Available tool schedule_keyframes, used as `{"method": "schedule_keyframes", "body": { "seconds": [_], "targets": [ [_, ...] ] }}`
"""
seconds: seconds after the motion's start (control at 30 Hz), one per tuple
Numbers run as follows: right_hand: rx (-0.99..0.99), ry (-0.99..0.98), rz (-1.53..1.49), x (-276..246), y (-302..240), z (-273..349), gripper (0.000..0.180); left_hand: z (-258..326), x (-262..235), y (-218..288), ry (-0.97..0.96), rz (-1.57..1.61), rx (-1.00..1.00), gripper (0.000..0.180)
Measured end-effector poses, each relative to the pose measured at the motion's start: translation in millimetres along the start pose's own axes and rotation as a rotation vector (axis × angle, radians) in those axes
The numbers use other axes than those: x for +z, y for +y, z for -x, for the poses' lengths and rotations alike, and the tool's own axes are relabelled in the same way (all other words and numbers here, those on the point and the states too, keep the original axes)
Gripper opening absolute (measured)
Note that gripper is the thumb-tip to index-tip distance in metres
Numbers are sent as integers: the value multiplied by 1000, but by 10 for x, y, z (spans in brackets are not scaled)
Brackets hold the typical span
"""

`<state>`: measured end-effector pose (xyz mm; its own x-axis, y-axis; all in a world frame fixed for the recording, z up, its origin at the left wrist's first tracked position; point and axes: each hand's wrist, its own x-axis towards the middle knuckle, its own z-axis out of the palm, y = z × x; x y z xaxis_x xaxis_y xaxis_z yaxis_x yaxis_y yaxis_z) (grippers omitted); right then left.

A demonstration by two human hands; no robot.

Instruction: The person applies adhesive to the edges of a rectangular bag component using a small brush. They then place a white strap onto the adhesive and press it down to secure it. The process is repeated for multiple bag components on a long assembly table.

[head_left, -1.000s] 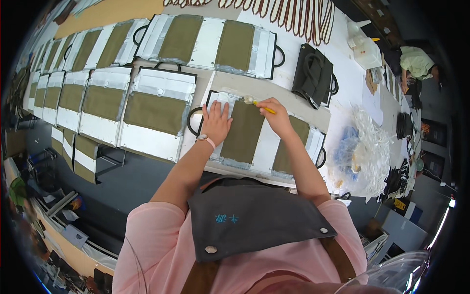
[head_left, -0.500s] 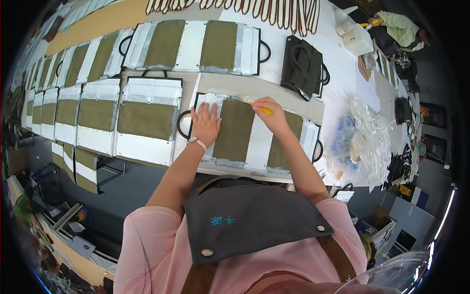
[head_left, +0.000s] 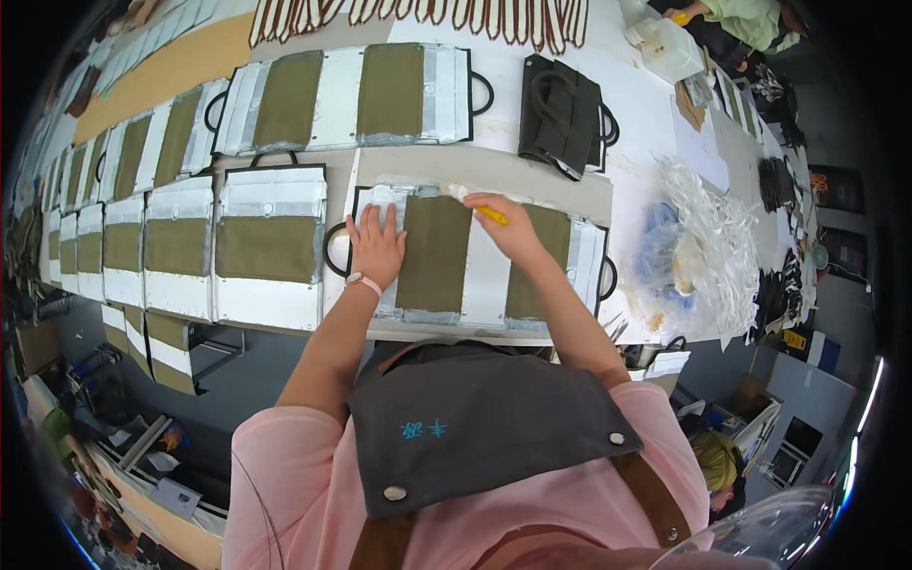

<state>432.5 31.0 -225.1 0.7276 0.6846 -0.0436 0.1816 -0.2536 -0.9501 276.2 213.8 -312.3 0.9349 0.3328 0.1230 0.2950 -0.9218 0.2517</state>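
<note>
An unfolded bag piece (head_left: 486, 275) with white and olive bands and black loop handles lies flat before me. My left hand (head_left: 378, 249) rests palm down with fingers spread on its left white band, next to an olive band (head_left: 432, 256). A slim tool with a yellow handle (head_left: 492, 216), which looks like a brush, is gripped in my right hand (head_left: 513, 233). Its pale tip is at the far edge of the piece, near the olive band's far right corner. Whitish smears show along that edge. The fingers of my right hand partly cover the tool.
Similar bag pieces (head_left: 271, 249) lie in rows to the left and beyond. A dark folded bag (head_left: 560, 114) sits at the far right. White strips (head_left: 717, 252) and blue plastic (head_left: 662, 252) are heaped at right. Another person's hand (head_left: 698, 9) is near a white container (head_left: 670, 49).
The whole view has shifted, so the table things sit further left. My left hand stays on the same band. The yellow-handled tool is tilted slightly differently at the far edge.
</note>
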Motion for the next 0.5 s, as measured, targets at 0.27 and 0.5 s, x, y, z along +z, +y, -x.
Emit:
{"method": "schedule_keyframes", "body": {
  "seconds": [0.27,0.5],
  "targets": [
    [184,12,109,-487,261,243,23,11,6,-4,3,-6,5,53],
    [50,-133,37,2,233,12,24,-20,-9,12,1,-15,12,53]
  ]
}}
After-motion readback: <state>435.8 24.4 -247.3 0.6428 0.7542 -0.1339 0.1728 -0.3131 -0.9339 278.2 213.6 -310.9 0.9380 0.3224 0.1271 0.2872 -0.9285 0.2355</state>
